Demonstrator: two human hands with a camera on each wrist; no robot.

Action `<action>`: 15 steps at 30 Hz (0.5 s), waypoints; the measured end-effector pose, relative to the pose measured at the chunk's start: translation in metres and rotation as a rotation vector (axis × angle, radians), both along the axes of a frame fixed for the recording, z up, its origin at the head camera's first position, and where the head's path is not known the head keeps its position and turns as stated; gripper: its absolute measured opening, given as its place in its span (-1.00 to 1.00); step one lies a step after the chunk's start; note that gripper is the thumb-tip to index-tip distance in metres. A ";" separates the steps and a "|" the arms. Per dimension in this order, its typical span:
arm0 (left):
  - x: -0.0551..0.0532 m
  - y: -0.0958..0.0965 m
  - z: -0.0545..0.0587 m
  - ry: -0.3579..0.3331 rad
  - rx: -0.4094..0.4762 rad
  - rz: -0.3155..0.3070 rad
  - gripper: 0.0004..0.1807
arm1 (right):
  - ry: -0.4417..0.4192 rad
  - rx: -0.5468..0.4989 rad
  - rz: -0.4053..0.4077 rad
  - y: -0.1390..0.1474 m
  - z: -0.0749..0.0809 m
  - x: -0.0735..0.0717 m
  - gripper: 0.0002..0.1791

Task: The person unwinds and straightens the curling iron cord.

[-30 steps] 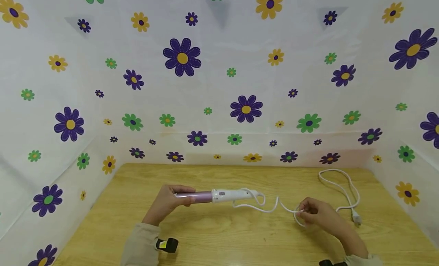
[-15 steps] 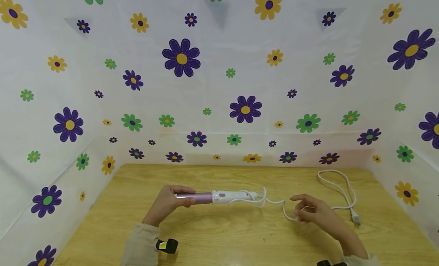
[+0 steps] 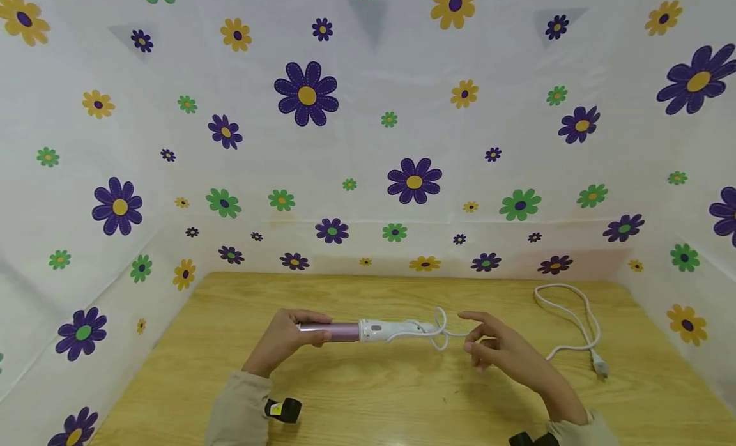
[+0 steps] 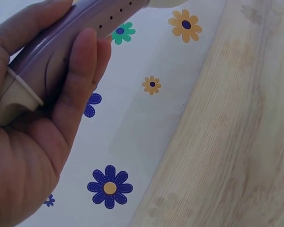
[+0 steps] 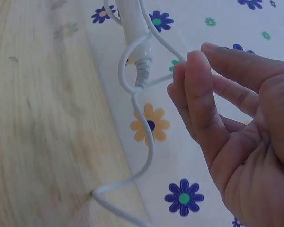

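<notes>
A curling iron (image 3: 397, 330) with a purple barrel and white handle is held level above the table. My left hand (image 3: 275, 342) grips its barrel, thumb in front and fingers behind, as the left wrist view also shows. Loops of the white cord (image 3: 440, 318) circle the handle's right end. My right hand (image 3: 506, 353) is just right of these loops, index finger extended and the others loosely bent. In the right wrist view, a cord loop (image 5: 166, 42) passes behind the fingertips, and another stretch of cord (image 5: 149, 146) hangs beside the hand.
The cord's far part (image 3: 588, 318) curves over the right side of the wooden table (image 3: 356, 401), ending in a plug (image 3: 600, 367). White flower-patterned sheeting (image 3: 368, 146) rises behind the table and along both sides.
My right hand has come left toward the handle, its fingers loosening from the cord pinched earlier. Loops now stand around the handle's end. My left hand keeps its grip.
</notes>
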State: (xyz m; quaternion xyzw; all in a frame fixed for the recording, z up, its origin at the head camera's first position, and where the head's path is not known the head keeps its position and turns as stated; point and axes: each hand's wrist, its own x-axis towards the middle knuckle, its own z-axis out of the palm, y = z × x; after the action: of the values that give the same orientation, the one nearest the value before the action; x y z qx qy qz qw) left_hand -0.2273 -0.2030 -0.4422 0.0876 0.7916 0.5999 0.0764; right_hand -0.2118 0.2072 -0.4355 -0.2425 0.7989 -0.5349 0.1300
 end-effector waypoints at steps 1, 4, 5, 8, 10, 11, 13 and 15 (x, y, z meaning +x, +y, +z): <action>0.000 0.000 -0.001 -0.005 0.008 -0.003 -0.51 | 0.004 0.012 -0.001 -0.004 0.000 -0.003 -0.37; 0.001 -0.001 -0.003 -0.015 0.014 -0.004 -0.50 | 0.008 0.054 0.004 -0.017 0.002 -0.012 -0.38; 0.002 -0.001 -0.003 -0.016 0.017 -0.006 -0.49 | 0.013 0.069 0.006 -0.022 0.002 -0.015 -0.39; 0.001 0.000 -0.004 -0.004 0.004 -0.008 -0.50 | 0.040 0.106 -0.004 -0.032 0.003 -0.022 -0.46; 0.000 0.000 -0.004 0.003 0.001 -0.009 -0.51 | 0.058 0.115 -0.030 -0.036 0.002 -0.024 -0.52; 0.000 0.000 -0.003 0.007 -0.001 -0.006 -0.52 | 0.068 0.116 -0.045 -0.038 0.001 -0.025 -0.55; -0.001 -0.001 -0.003 0.015 -0.002 0.000 -0.53 | 0.071 0.099 -0.085 -0.040 -0.002 -0.025 -0.60; -0.001 -0.003 -0.002 0.020 0.004 0.006 -0.53 | 0.068 0.076 -0.113 -0.041 -0.005 -0.024 -0.63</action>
State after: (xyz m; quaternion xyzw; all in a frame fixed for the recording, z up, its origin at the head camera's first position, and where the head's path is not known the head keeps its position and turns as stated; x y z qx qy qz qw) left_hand -0.2282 -0.2061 -0.4439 0.0914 0.7914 0.6007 0.0666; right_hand -0.2355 0.1664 -0.4405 -0.2100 0.8350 -0.5020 0.0818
